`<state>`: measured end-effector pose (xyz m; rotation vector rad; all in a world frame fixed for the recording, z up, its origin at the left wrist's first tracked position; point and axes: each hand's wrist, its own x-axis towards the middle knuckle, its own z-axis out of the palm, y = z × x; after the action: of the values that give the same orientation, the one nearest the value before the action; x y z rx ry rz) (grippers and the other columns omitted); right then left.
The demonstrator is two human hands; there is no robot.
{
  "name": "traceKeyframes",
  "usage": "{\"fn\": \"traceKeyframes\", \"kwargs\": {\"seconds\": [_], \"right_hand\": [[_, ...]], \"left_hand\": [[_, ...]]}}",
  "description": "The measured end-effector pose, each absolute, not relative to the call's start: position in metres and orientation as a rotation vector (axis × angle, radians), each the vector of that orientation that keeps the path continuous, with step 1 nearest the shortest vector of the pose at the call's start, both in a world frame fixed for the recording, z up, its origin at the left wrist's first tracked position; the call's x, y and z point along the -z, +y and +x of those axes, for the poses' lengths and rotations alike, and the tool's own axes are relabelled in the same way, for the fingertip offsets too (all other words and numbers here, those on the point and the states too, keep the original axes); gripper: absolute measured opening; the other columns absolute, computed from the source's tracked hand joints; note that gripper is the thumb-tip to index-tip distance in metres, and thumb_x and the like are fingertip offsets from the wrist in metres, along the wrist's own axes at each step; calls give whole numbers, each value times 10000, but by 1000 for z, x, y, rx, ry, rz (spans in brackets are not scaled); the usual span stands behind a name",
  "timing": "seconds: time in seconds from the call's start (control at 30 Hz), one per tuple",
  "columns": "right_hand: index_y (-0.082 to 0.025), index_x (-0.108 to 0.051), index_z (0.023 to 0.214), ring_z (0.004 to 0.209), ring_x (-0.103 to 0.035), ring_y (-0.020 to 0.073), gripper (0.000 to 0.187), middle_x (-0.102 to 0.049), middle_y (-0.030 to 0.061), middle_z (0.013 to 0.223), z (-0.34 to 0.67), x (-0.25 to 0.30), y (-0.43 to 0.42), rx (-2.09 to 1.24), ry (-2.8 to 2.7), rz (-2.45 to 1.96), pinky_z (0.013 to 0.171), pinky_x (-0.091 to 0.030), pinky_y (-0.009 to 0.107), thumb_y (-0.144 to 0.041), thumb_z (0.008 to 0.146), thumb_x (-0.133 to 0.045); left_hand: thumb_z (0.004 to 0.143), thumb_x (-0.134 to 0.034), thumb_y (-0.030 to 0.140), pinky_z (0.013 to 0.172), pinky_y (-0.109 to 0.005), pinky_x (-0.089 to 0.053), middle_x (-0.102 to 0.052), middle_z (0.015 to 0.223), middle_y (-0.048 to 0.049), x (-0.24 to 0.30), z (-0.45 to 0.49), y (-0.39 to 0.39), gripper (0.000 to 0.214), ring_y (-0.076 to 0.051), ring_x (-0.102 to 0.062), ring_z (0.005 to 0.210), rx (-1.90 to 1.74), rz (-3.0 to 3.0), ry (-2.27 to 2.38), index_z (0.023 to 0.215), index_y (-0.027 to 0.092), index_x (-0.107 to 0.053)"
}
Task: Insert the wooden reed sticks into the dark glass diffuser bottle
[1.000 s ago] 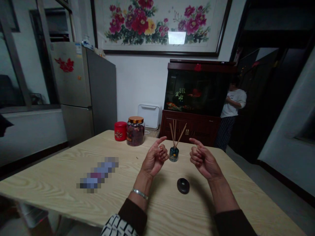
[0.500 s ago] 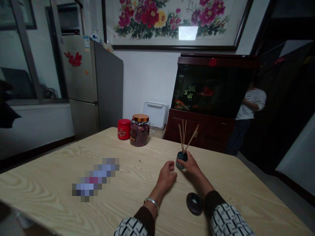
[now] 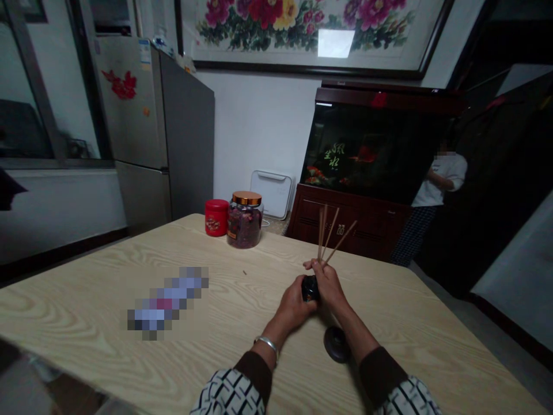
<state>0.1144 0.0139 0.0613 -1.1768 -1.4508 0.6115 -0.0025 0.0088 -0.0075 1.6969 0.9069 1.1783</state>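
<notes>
A small dark glass diffuser bottle (image 3: pixel 310 288) is on the wooden table in front of me. My left hand (image 3: pixel 294 302), with a silver bangle at its wrist, is closed around the bottle's left side. Thin reed sticks (image 3: pixel 329 235) fan upward above the bottle. My right hand (image 3: pixel 330 285) has its fingers closed at the lower ends of the sticks, just over the bottle's mouth. Those lower ends are hidden by the fingers. A dark round disc (image 3: pixel 337 344) lies beside my right forearm.
A red canister (image 3: pixel 216 218) and a copper-lidded jar of dried flowers (image 3: pixel 244 222) stand at the table's far edge. A blurred-out long item (image 3: pixel 167 302) lies to the left. Behind are a fish tank (image 3: pixel 371 150), a fridge (image 3: pixel 133 115) and a standing person (image 3: pixel 436 184).
My left hand has moved right and taken hold of the bottle. My right hand has shifted from the bottle up to the reed sticks. The view has tilted slightly down.
</notes>
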Motion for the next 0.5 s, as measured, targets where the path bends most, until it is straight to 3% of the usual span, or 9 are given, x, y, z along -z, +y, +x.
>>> {"fn": "traceKeyframes", "kwargs": {"seconds": [0.1,0.2,0.33,0.5], "right_hand": [[-212,-578,799,748,-640,198,471,-643,48,767,135,-104,10,-596,-1162,-1027,729,-503,345,-664,856,-460],[-224,-524,802,522,-523,150,441,-527,-13,604,190,-127,-4,-431,-1204,-1279,555,-423,289,-650,870,-436],[-208,-566,754,720,-603,221,285,-646,83,764,247,-86,-39,-66,-1700,-2212,630,-386,320,-441,891,-475],[-211,-594,988,889,-636,272,315,-668,132,984,242,-22,-81,42,-1945,-2404,700,-402,354,-440,942,-382]], "left_hand": [[615,-818,245,806,-300,-457,-665,1042,-69,8,-5,8,660,-214,-602,911,-1185,1677,910,1215,172,-553],[613,-830,266,820,-311,-460,-664,1053,-79,6,-7,7,670,-220,-601,924,-1174,1669,919,1219,174,-559],[607,-831,248,803,-309,-466,-660,1034,-78,9,-7,8,661,-212,-598,903,-1182,1661,914,1207,171,-564],[614,-832,261,788,-309,-466,-658,1023,-73,12,-7,8,652,-207,-596,884,-1201,1673,882,1201,175,-563]]}}
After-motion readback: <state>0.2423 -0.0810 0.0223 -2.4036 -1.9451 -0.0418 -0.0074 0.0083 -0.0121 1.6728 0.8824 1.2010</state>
